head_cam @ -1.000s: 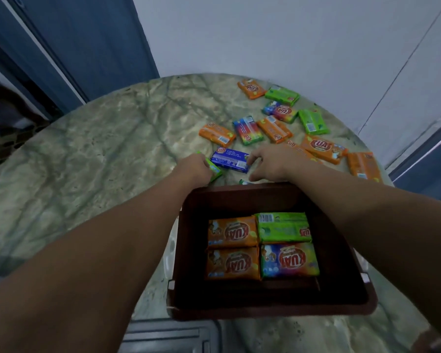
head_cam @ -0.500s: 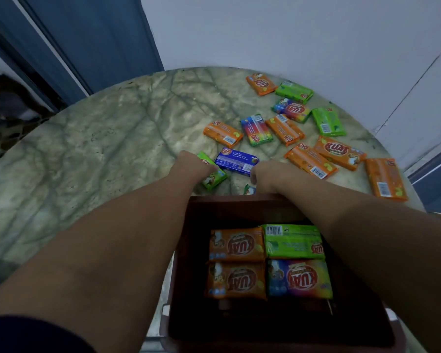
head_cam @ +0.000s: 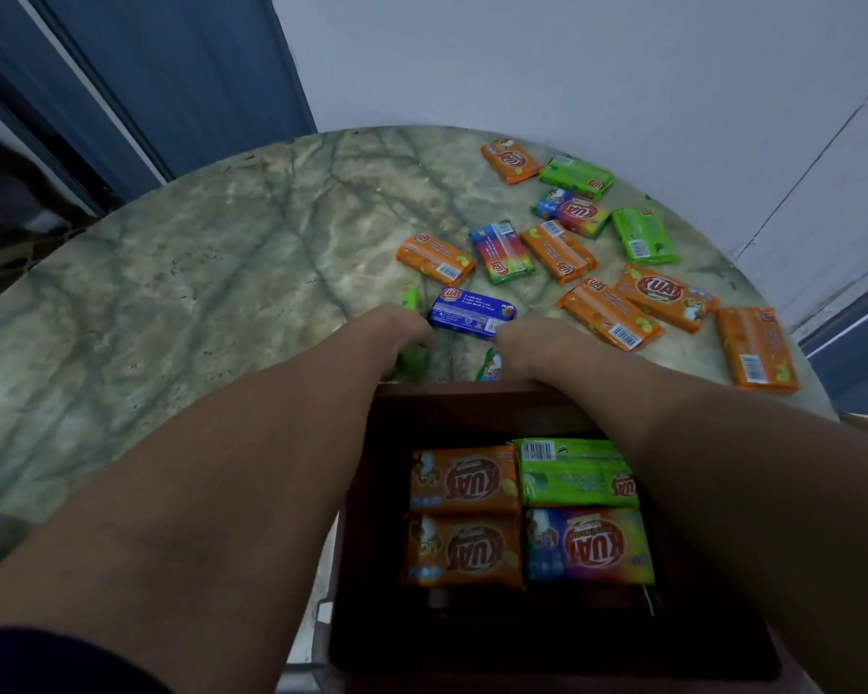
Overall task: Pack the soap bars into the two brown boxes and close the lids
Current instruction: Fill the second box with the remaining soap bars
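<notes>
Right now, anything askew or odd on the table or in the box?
Nothing damaged or spilled. The box holds four bars in a neat block. The loose bars on the table lie scattered at mixed angles, some face down. Only one box is in view.

tabletop (head_cam: 211, 313): round, polished stone in mottled green and beige with darker veins; fills the middle of the view, and light glares off its centre.
wall (head_cam: 547, 62): plain pale grey, behind the far edge of the tabletop; a thin dark line runs slantwise down it at the far right.
door panel (head_cam: 171, 67): dark blue, far left, with a pale strip running slantwise along it.
blue frame (head_cam: 853, 338): dark blue with a pale strip, at the right edge, beside the tabletop's rim.
dark clutter (head_cam: 6, 212): at the far left edge, beyond the tabletop; too dim to identify.
pale grey surface (head_cam: 291, 686): a sliver at the near edge, below the tabletop; cannot tell what it is.
</notes>
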Available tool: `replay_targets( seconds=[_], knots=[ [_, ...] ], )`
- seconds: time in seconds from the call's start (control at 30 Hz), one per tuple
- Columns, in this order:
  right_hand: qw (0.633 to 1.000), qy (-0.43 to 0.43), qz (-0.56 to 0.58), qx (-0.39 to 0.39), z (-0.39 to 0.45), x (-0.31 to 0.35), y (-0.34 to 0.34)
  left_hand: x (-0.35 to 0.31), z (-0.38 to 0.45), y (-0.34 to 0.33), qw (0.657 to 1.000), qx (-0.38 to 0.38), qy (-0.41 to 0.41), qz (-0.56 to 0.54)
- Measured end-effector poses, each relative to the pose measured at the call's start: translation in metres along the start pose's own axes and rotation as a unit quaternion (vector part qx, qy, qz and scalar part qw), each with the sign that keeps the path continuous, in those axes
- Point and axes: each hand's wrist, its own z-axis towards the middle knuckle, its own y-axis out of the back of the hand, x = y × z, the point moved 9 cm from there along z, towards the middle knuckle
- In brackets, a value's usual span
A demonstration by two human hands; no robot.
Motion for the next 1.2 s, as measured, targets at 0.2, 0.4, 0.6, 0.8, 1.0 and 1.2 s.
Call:
replay_targets(
  seconds=[0.2,0.4,0.6,0.8,1.0,1.2],
  knots=[
    [1.000,0.013,-0.003,-0.006,-0.001,0.003,-0.002,-0.015,-0.004,0.019,0.994,-0.067,-0.073,0.043],
    [0.996,-0.005,0.089,-0.026,-0.007,-0.004,0.006,-0.013,-0.003,0.018,0.996,-0.042,-0.072,0.011],
    [0.967,-0.016,0.173,-0.187,-0.027,-0.013,0.046,-0.027,-0.018,0.023,0.990,-0.029,-0.137,0.000],
    [0.956,-0.004,0.192,-0.222,-0.051,-0.018,0.066,-0.050,-0.055,0.039,0.961,-0.095,-0.251,0.059],
    [0.938,0.004,0.213,-0.274,-0.091,-0.024,0.076,-0.051,-0.103,0.037,0.935,-0.127,-0.310,0.117],
    [0.924,0.000,0.208,-0.319,-0.132,-0.029,0.072,-0.035,-0.151,0.020,0.915,-0.132,-0.344,0.166]
  ],
)
